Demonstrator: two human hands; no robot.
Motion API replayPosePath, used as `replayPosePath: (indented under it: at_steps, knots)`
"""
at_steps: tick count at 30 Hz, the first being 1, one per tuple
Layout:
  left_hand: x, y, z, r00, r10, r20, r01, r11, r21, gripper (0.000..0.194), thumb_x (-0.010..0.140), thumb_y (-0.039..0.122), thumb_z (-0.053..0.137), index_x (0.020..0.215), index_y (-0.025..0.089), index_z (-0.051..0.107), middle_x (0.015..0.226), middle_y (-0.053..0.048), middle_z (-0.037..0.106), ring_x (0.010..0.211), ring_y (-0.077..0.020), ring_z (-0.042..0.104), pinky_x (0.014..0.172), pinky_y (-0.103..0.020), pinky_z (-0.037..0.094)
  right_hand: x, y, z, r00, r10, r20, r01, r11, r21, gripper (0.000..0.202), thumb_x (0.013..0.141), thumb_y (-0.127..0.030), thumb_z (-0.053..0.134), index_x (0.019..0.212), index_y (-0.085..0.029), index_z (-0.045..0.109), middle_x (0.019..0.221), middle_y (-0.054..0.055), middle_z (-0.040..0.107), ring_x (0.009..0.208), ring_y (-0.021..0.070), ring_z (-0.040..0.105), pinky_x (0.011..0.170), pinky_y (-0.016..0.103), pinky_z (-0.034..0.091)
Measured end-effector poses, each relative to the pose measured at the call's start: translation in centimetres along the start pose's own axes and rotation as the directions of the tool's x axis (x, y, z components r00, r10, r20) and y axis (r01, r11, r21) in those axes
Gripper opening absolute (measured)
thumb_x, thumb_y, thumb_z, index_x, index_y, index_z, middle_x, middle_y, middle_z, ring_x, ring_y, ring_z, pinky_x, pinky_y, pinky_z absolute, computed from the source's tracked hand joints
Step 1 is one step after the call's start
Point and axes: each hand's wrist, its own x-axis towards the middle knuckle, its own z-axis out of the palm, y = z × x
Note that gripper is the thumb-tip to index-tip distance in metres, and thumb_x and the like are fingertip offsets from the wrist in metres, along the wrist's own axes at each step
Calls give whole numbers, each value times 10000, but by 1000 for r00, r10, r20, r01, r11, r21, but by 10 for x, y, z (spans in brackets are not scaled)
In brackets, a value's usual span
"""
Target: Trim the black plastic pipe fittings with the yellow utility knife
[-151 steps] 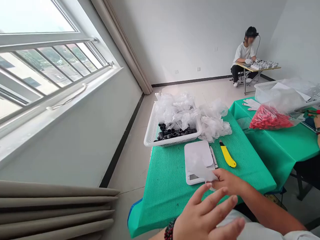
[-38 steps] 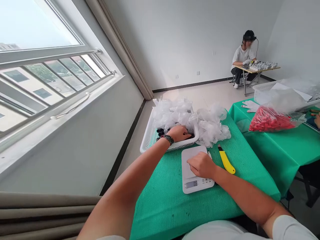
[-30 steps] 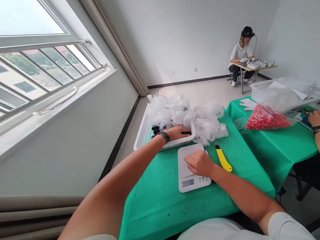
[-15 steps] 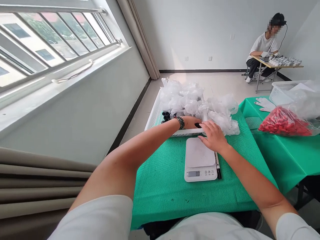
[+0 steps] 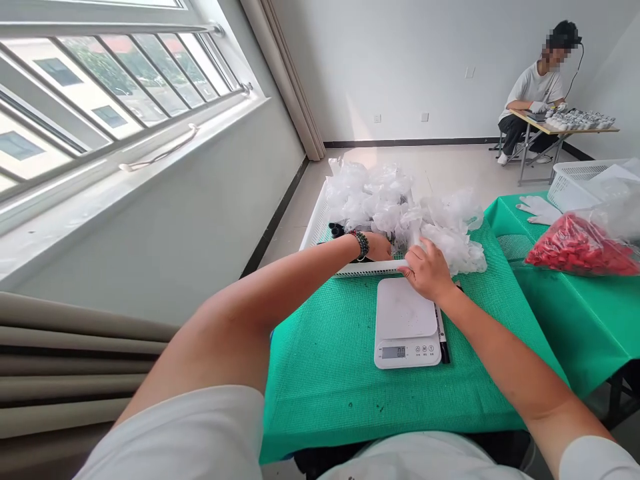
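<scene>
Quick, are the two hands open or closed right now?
Left hand: down in the white basket; fingers mostly hidden, can't tell.
Right hand: at the basket's near right corner, fingers bent; can't tell if it's gripping.

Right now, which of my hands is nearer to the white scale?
Right. Your right hand is at the near right corner of the basket, beside the far edge of the scale. Your left hand is inside the basket, farther beyond that edge.

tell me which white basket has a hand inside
The near basket, with black pieces: the left hand is inside. The other basket, behind the bag of red pieces, shows none.
</scene>
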Motion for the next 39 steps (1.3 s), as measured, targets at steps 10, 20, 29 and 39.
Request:
replayPosePath:
  at_steps: [10,20,29,39]
  knots:
    - [-9,-30,8,982,-129,-139,131,991,1,316,648,527,836,761,236,788,787,-124,760,1166,-432,671,1044,-521,516,1,-9,-3,998,58,27,-57,998,-38,499,1131,-539,325,1013,-191,662,1061,124,692,872,269,550,694,393,282]
    - [-101,-79,27,907,-150,-392,180,983,41,310,899,402,471,964,245,731,1154,-109,781,1150,-322,674,1017,-440,490,-4,-12,1,997,54,-59,-53,999,12,518,1131,-529,303,981,-204,679,1032,113,688,879,272,535,1033,495,344]
    - [-107,-83,47,844,-135,-519,166,986,14,309,945,391,446,1016,239,705,1103,-109,776,1113,-305,694,998,-406,492,-6,-14,3,994,103,-44,-100,993,70,512,1124,-549,297,1037,-216,676,1201,142,711,1038,315,591,1152,610,297]
    - [-115,-85,49,758,-169,-630,131,986,-106,272,951,333,397,921,228,646,957,-120,724,940,-303,679,823,-393,506,-7,-16,-6,990,138,21,-139,985,99,451,1124,-512,341,1181,-236,693,1333,144,715,1217,344,609,1204,676,258]
